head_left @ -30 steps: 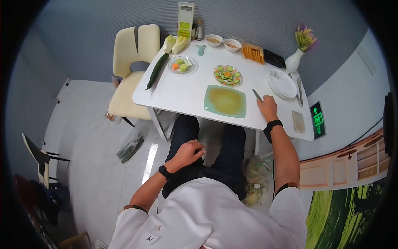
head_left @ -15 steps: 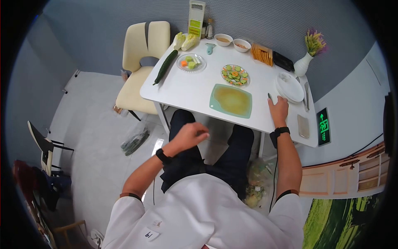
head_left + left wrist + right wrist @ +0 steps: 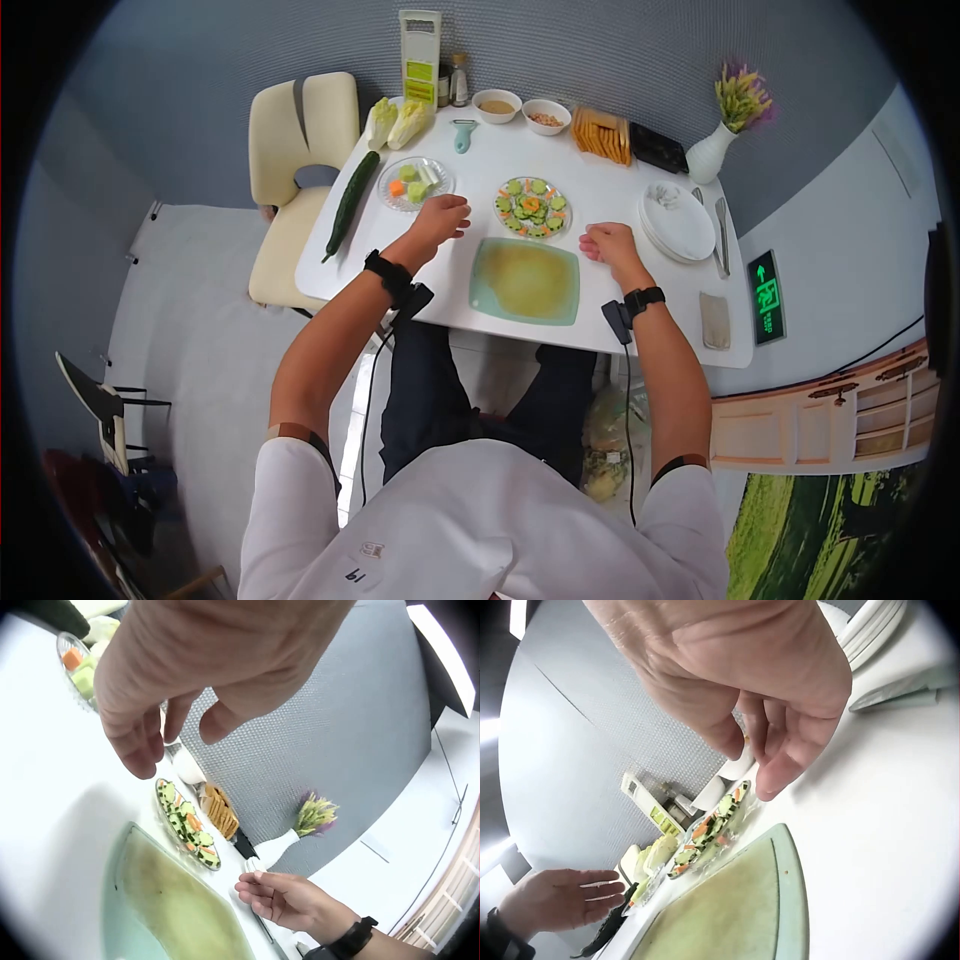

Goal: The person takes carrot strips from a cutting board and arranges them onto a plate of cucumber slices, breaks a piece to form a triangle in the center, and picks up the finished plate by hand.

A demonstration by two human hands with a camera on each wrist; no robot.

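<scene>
Above the near part of the table, my left hand (image 3: pixel 440 222) hangs with fingers loosely bent, holding nothing, near the glass plate (image 3: pixel 385 192) of cut vegetables. My right hand (image 3: pixel 610 245) is also loosely curled and holds nothing, close to the right edge of the green cutting board (image 3: pixel 525 285). Between and beyond them sits a plate of arranged cucumber and carrot slices (image 3: pixel 532 208). In the right wrist view, a knife (image 3: pixel 900 690) lies on the table beside the right hand; the head view hides it.
At left are a whole cucumber (image 3: pixel 350 207), cabbage pieces (image 3: pixel 405 123) and a peeler (image 3: pixel 463 136). A grater (image 3: pixel 420 60), two bowls (image 3: pixel 497 106), bread slices (image 3: pixel 601 137) and a vase (image 3: pixel 710 155) line the back. Stacked white plates (image 3: pixel 680 225) and a folded cloth (image 3: pixel 714 320) are at right.
My left hand has risen from over my lap to above the table. The right hand has moved left, away from the knife. The head view has shifted.
</scene>
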